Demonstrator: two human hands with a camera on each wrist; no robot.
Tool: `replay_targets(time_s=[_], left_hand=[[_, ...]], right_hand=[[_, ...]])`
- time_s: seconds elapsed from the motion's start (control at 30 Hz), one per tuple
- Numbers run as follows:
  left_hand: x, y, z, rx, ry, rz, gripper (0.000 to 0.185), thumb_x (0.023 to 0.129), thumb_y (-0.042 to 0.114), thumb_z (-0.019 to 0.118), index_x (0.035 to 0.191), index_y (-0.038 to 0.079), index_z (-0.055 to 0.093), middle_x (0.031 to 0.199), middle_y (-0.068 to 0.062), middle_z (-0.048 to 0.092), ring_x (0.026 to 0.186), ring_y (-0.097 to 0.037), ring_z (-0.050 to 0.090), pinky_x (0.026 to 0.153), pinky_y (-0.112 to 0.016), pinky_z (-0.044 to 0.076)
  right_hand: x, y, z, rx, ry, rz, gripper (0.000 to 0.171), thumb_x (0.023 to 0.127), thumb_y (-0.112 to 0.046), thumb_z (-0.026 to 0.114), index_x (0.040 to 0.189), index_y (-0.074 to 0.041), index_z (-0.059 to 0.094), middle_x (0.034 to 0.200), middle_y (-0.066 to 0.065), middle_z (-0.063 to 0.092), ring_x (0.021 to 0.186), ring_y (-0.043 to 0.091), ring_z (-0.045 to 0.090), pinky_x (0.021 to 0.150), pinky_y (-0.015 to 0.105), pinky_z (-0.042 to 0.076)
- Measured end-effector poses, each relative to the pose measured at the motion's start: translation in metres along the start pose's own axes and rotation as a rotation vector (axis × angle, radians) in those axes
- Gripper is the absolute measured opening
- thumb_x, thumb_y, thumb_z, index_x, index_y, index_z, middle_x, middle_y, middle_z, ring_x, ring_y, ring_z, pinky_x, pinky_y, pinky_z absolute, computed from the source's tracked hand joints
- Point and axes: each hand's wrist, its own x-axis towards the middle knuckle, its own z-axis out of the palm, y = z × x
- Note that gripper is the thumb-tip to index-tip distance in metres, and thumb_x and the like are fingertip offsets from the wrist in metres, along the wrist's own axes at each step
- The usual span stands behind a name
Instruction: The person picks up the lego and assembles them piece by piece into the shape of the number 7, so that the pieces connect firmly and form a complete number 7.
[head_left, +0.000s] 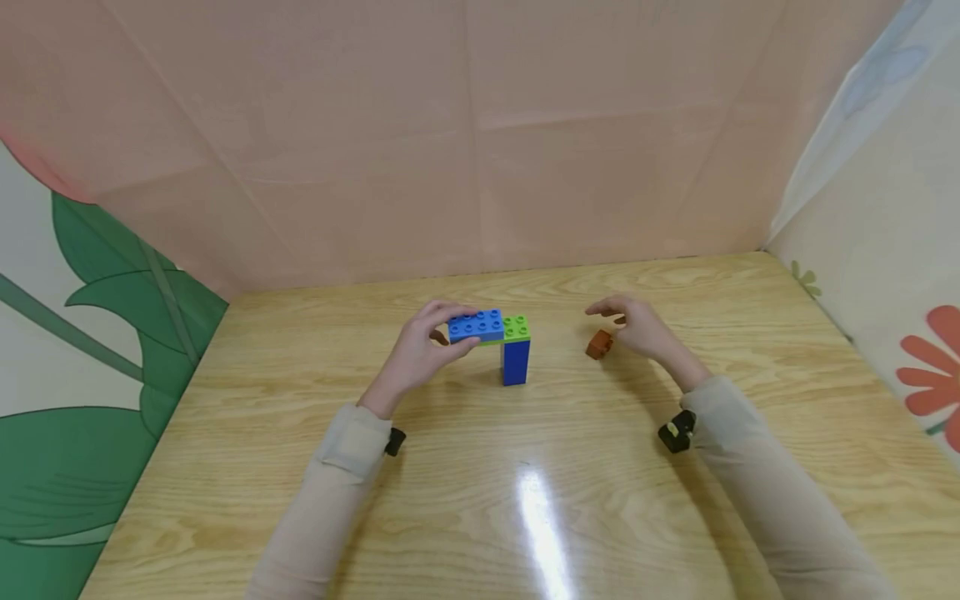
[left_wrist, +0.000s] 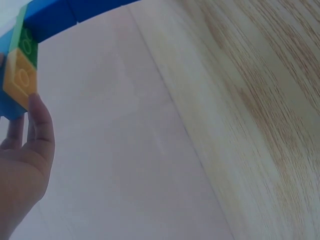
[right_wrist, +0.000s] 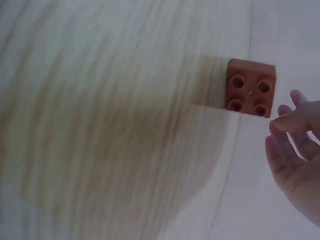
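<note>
Fingers (head_left: 442, 312) of L hand (head_left: 420, 350) curled round far-left end of block build (head_left: 491, 333), prob. to keep it from tipping. Stood mid-table (head_left: 480, 500) on one dark blue leg (head_left: 515, 362). Long top ran left-right, studs up. R hand (head_left: 637, 327) loose, held nothing, hung right over brown block (head_left: 598, 343), studs up.

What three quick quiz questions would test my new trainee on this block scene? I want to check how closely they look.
1. True or false: the right hand grips the brown block.
2. Which hand holds the light blue block?
3. The green block sits on: A) the table, B) the dark blue block, C) the brown block.

Key: 1 false, it is open beside it; 2 the left hand; 3 B.
</note>
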Motion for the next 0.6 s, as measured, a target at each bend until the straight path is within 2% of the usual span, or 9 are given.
replay_targets(time_s=[0.13, 0.37, 0.47, 0.6], left_hand=[[0.000, 0.000, 0.000, -0.001, -0.001, -0.002, 0.039, 0.088, 0.022, 0.070, 0.125, 0.014, 0.063, 0.127, -0.008, 0.055, 0.101, -0.021, 0.054, 0.076, -0.025, 0.050], [0.001, -0.001, 0.000, -0.005, 0.006, -0.002, 0.039, 0.088, 0.021, 0.070, 0.125, 0.014, 0.063, 0.127, -0.009, 0.055, 0.101, -0.021, 0.055, 0.076, -0.025, 0.050], [0.001, -0.001, 0.000, -0.004, 0.003, -0.009, 0.039, 0.088, 0.022, 0.070, 0.126, 0.014, 0.063, 0.128, -0.009, 0.055, 0.100, -0.021, 0.054, 0.076, -0.025, 0.050], [0.000, -0.001, 0.000, -0.010, 0.001, -0.022, 0.039, 0.089, 0.022, 0.069, 0.126, 0.014, 0.062, 0.129, -0.009, 0.054, 0.100, -0.022, 0.054, 0.076, -0.025, 0.050]], right_hand=[[-0.001, 0.004, 0.001, -0.023, -0.054, -0.004, 0.049, 0.078, 0.021, 0.041, 0.122, 0.008, 0.058, 0.129, 0.031, 0.052, 0.116, 0.049, 0.050, 0.096, 0.060, 0.046], [-0.001, 0.010, 0.003, 0.002, -0.117, -0.036, 0.042, 0.075, 0.019, 0.052, 0.116, 0.013, 0.058, 0.116, 0.035, 0.058, 0.103, 0.047, 0.057, 0.088, 0.056, 0.051], [-0.001, 0.012, 0.004, 0.004, -0.122, -0.036, 0.036, 0.076, 0.016, 0.059, 0.112, 0.013, 0.060, 0.112, 0.033, 0.060, 0.099, 0.044, 0.059, 0.083, 0.050, 0.054], [-0.001, 0.012, 0.004, 0.028, -0.130, 0.001, 0.030, 0.081, 0.009, 0.065, 0.111, 0.011, 0.060, 0.110, 0.032, 0.061, 0.100, 0.043, 0.061, 0.075, 0.036, 0.056]])
